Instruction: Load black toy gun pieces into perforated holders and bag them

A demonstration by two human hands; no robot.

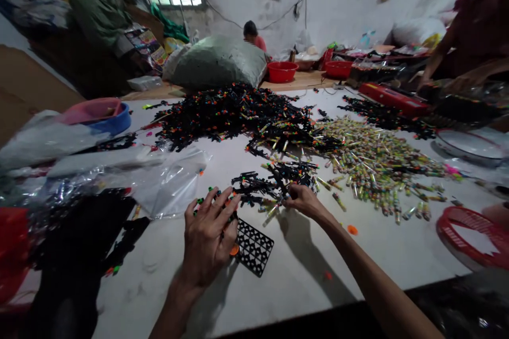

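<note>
My left hand (pixel 210 230) is closed round several small black pieces with green and orange tips, which show between and beyond its fingers. A black perforated plastic tray (pixel 255 248) lies on the white table just right of that hand, with an orange disc (pixel 234 249) at its left edge. My right hand (pixel 304 200) has its fingertips pinched at a small pile of black toy pieces (pixel 254 185); what they hold is too small to name. Clear tubes with yellow-green contents (pixel 382 164) are heaped to the right, and a big black heap (pixel 230 111) stands behind.
Clear plastic bags (pixel 170 185) lie left on the white table (pixel 302 286). A blue basin (pixel 115 123) is beyond them. A red basket (pixel 473 241) sits at right. A person's arms (pixel 441 58) show at the upper right; another person (pixel 259 41) is behind a large sack (pixel 218 61).
</note>
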